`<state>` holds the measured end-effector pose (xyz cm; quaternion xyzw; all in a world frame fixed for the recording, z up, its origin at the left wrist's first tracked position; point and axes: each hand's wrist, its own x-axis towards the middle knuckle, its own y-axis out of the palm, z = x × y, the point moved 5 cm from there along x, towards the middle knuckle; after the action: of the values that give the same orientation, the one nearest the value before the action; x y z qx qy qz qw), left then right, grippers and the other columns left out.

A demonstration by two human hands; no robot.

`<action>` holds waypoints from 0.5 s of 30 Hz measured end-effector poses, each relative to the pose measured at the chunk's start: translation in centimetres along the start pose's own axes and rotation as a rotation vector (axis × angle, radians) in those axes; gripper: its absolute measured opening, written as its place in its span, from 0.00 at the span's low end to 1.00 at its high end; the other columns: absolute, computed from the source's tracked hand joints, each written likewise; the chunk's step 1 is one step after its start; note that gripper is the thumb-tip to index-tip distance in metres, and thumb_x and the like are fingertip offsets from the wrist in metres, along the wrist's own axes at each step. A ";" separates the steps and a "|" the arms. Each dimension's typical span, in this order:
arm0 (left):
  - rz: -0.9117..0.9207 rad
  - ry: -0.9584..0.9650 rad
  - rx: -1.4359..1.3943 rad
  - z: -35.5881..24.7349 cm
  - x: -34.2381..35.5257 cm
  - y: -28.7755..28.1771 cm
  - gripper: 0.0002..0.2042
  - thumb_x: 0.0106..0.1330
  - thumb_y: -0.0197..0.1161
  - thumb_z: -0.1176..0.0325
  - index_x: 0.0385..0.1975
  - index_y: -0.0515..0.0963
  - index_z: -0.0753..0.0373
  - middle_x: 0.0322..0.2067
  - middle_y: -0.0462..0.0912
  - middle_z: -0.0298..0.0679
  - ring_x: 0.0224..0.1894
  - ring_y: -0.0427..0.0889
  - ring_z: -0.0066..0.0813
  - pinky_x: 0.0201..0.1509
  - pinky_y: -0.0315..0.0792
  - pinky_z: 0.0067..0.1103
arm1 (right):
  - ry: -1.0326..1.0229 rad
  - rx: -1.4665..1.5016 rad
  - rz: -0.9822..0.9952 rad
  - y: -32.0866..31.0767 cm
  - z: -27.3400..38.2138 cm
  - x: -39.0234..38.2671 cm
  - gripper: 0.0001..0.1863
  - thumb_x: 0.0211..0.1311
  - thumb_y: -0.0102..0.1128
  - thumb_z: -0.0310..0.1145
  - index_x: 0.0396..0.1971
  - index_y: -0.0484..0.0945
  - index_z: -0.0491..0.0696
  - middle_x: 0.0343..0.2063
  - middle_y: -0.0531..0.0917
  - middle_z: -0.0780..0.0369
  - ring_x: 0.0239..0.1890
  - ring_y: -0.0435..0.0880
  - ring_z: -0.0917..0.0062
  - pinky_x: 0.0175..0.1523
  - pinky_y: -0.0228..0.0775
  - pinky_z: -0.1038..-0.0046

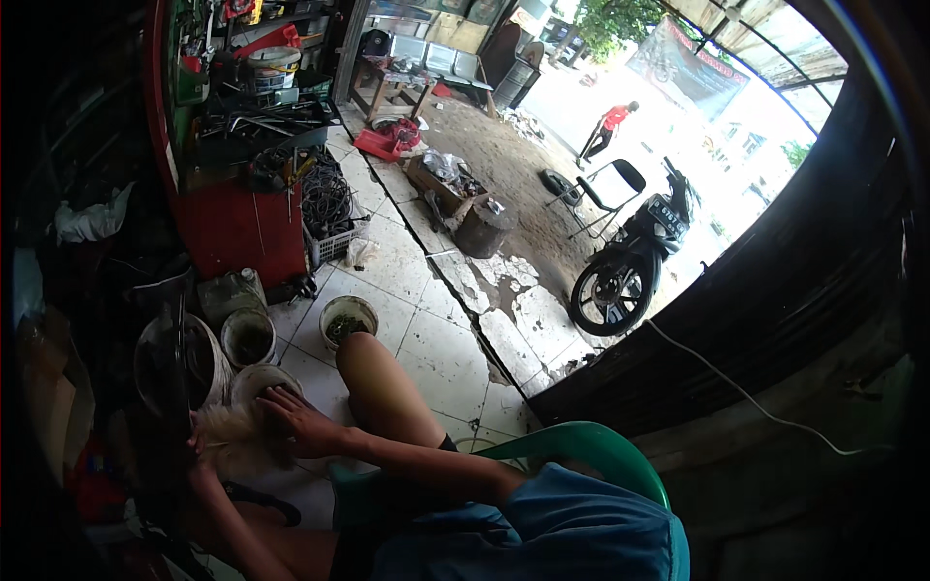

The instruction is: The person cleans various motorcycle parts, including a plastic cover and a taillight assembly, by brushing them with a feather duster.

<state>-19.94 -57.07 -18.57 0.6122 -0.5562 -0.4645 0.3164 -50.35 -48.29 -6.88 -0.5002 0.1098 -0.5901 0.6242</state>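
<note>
My left hand (201,447) is at the lower left, closed around the lower part of a long dark upright object (177,344). My right hand (291,421) has its fingers stretched out near the rim of a white bucket (262,378). Between my hands is a pale tan, fluffy-looking thing (232,441), too unclear to identify. A larger white bucket with dark contents (155,363) stands behind my left hand.
More buckets (247,339) stand on the tiles, near a red cabinet (223,223) with tools. Beyond are a crate of cables (339,237), a stump (484,232), a folding chair (610,194), a motorbike (615,286) and a person in red (610,126). I sit on a green chair (620,450).
</note>
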 end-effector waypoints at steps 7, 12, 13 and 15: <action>-0.129 0.084 0.152 -1.5 -0.2 0.1 0.25 0.70 0.50 0.51 0.61 0.65 0.58 0.51 0.75 0.40 0.39 0.75 0.28 0.28 0.68 0.15 | 0.133 0.709 0.516 2.8 -1.1 -0.3 0.24 0.63 0.59 0.41 0.54 0.72 0.43 0.41 0.83 0.49 0.44 0.83 0.54 0.49 0.73 0.57; -0.287 0.152 0.328 -3.4 -0.2 -0.5 0.24 0.71 0.50 0.51 0.61 0.66 0.58 0.52 0.75 0.39 0.40 0.76 0.28 0.29 0.68 0.15 | 0.165 0.515 0.440 -1.0 0.0 -0.8 0.18 0.66 0.56 0.42 0.49 0.77 0.46 0.35 0.84 0.49 0.42 0.82 0.52 0.44 0.73 0.58; -0.306 0.153 0.358 -3.4 -0.2 -0.2 0.24 0.71 0.50 0.51 0.61 0.66 0.58 0.52 0.75 0.39 0.40 0.76 0.28 0.29 0.68 0.15 | 0.167 0.512 0.435 -2.4 0.6 -0.3 0.18 0.66 0.56 0.42 0.49 0.77 0.46 0.35 0.84 0.49 0.42 0.82 0.52 0.44 0.73 0.58; -0.388 0.191 0.463 -4.0 0.3 1.1 0.24 0.71 0.50 0.51 0.62 0.66 0.57 0.52 0.75 0.39 0.40 0.76 0.28 0.29 0.68 0.15 | 0.207 0.489 0.302 -4.6 1.2 0.8 0.18 0.68 0.54 0.43 0.48 0.78 0.46 0.34 0.83 0.48 0.40 0.81 0.50 0.43 0.74 0.59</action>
<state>-16.72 -58.08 -16.20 0.8036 -0.4877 -0.3175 0.1250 -52.12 -47.43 -2.51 -0.2503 0.1007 -0.5475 0.7921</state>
